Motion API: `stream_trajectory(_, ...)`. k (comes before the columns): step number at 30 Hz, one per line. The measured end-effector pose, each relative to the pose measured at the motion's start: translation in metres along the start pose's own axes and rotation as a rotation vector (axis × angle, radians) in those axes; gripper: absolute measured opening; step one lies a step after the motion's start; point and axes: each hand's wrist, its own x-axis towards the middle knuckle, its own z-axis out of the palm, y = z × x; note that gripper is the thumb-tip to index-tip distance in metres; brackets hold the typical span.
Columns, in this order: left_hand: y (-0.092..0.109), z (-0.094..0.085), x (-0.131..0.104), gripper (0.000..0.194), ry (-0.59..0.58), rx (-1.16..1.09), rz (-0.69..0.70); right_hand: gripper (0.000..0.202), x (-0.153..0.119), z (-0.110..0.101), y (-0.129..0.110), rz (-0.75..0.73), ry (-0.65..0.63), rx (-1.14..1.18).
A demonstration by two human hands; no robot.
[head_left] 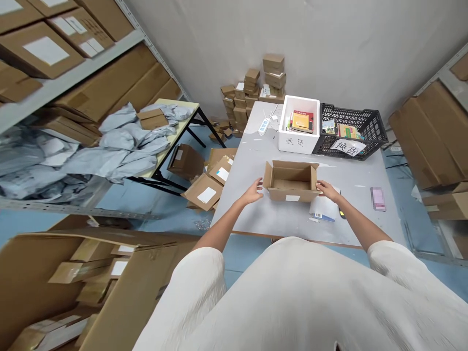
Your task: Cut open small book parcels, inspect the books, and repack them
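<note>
An open cardboard box (291, 195) stands upright on the grey table (248, 214), its flaps raised and no contents visible inside. A white label is on its near side. To the left of the box is my left hand (253, 191), with fingers apart and a small gap to the cardboard. My right hand (328, 190) has its fingers and thumb at the box's right end, gripping the edge there. Beneath my right wrist lies a white and blue printed packet or booklet (324, 209), with a small black and yellow object (341, 213) partly hidden beside it.
Behind the box stand a white foam bin (298, 143) and a black plastic crate (380, 131), both holding books. A power strip (263, 126) and a pink item (378, 199) lie on the table. Left are grey parcels (124, 141) and a large carton (146, 278) of boxes.
</note>
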Motion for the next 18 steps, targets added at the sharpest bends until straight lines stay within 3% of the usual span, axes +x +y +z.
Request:
stream_trajectory(3,-0.004,0.018,-0.003,0.099,-0.131,0.014,0.149,0.048,-0.009,0.004,-0.004,0.055,-0.045,0.100)
stream_trajectory(7,-0.005,0.022,-0.005,0.105,-0.078,0.036,0.191,0.056,-0.023,0.013,-0.013,0.063,-0.070,0.183)
stream_trajectory(12,-0.005,0.002,-0.005,0.109,0.029,0.043,0.160,0.062,-0.025,0.034,-0.034,-0.009,-0.088,0.220)
stream_trajectory(18,-0.011,-0.026,0.004,0.112,0.161,0.025,0.157,0.062,0.005,0.067,-0.059,-0.045,-0.109,0.238)
